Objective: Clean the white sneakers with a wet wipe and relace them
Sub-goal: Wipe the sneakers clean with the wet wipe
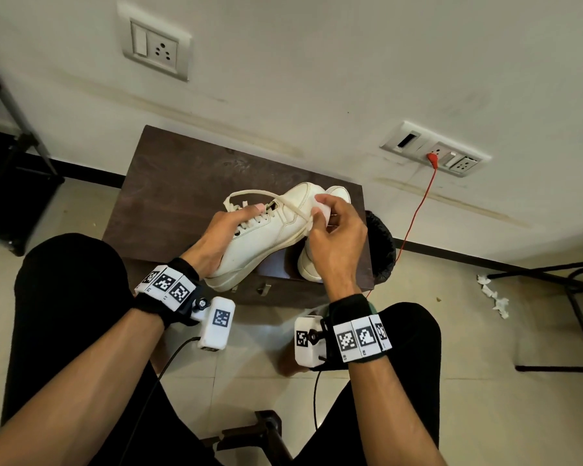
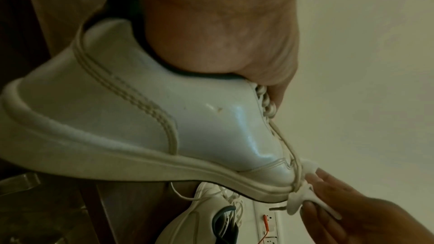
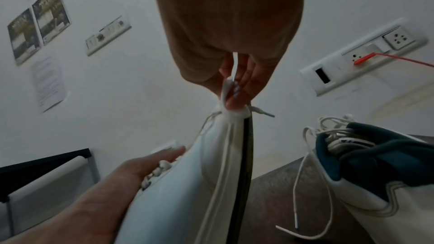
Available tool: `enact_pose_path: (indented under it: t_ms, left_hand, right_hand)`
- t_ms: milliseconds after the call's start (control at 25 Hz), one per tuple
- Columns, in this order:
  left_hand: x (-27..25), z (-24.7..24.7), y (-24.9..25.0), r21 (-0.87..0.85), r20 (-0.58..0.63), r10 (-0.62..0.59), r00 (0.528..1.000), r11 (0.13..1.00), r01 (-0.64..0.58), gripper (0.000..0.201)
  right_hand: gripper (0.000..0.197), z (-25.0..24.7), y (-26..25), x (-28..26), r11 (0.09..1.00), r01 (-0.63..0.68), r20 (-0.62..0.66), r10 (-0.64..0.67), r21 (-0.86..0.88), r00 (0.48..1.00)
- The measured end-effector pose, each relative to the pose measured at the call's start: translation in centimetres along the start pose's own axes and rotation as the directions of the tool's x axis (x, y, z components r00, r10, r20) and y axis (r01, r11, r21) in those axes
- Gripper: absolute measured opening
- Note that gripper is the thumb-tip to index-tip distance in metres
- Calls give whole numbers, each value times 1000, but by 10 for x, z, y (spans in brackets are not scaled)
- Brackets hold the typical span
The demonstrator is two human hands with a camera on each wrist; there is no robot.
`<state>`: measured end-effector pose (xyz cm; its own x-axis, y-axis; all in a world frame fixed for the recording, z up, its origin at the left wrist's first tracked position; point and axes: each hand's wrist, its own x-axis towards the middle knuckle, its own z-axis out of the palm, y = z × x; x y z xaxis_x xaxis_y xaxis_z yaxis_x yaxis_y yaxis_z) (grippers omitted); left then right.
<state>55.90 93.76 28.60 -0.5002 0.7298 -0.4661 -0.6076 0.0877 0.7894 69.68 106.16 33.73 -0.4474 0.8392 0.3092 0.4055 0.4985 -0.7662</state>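
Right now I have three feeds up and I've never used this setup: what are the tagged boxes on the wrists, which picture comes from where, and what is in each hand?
No machine here: a person works bare-handed, and the tagged boxes are wrist cameras. The big picture is from a head camera looking down; the other two look along each hand. The left hand is pushed inside a white sneaker, holding it tilted above a dark wooden table. The right hand pinches a wet wipe against its toe. The second sneaker stands on the table, laces loose.
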Motion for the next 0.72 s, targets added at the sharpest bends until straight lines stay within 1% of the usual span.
enact_pose_path:
  t_ms: [80, 120, 160, 200, 240, 280, 320, 400, 440, 480, 520, 600, 640, 720]
  left_hand:
    - [1, 3, 0, -48, -11, 5, 1000, 999, -6, 27]
    - [1, 5, -1, -63, -23, 9, 1000, 998, -11, 28]
    - [0, 7, -2, -66, -34, 18, 999, 998, -20, 30]
    - [0, 9, -3, -68, -42, 32, 999, 997, -35, 30]
    - [-1, 8, -4, -65, -50, 46, 998, 997, -49, 28]
    - [0, 8, -5, -61, -50, 58, 997, 996, -61, 24]
    - [1, 8, -5, -58, -45, 64, 997, 996, -67, 22]
    - [1, 7, -7, -47, -22, 59, 998, 997, -60, 23]
    - [1, 7, -7, -42, -13, 52, 999, 998, -52, 23]
    - [0, 8, -7, -42, -4, 48, 999, 998, -48, 24]
    - [0, 9, -7, -49, 3, 48, 999, 998, -48, 25]
    - [-1, 11, -7, -73, -1, 47, 999, 996, -47, 25]
    - [0, 10, -7, -87, -15, 45, 999, 995, -46, 24]
    - [2, 7, -7, -120, -19, 49, 999, 991, -51, 21]
  right_hand:
    - [23, 2, -3, -9, 1000, 4, 90, -2, -29, 996]
    - [24, 3, -4, -15, 999, 0, 166, 7, -47, 986]
    - [24, 4, -5, -20, 998, -8, 259, 23, -58, 966]
    - [23, 4, -5, -23, 998, -22, 354, 41, -59, 934]
    - [22, 2, -5, -25, 998, -35, 419, 54, -52, 907]
    - [22, -1, -6, -23, 998, -47, 428, 62, -46, 902]
    - [24, -6, -8, -17, 997, -56, 375, 69, -44, 924]
    - [27, -14, -11, 1, 998, -57, 154, 60, -22, 986]
    - [27, -16, -11, 12, 999, -43, 55, 43, -4, 998]
    - [25, -15, -10, 21, 1000, -17, -12, 17, -2, 1000]
    - [23, -13, -9, 24, 1000, 10, -47, -11, -15, 999]
    - [18, -3, -5, 16, 997, 53, -65, -56, -51, 996]
    - [17, 4, -3, 6, 995, 85, -45, -87, -58, 995]
    - [15, 15, 3, -24, 986, 155, 74, -150, -65, 986]
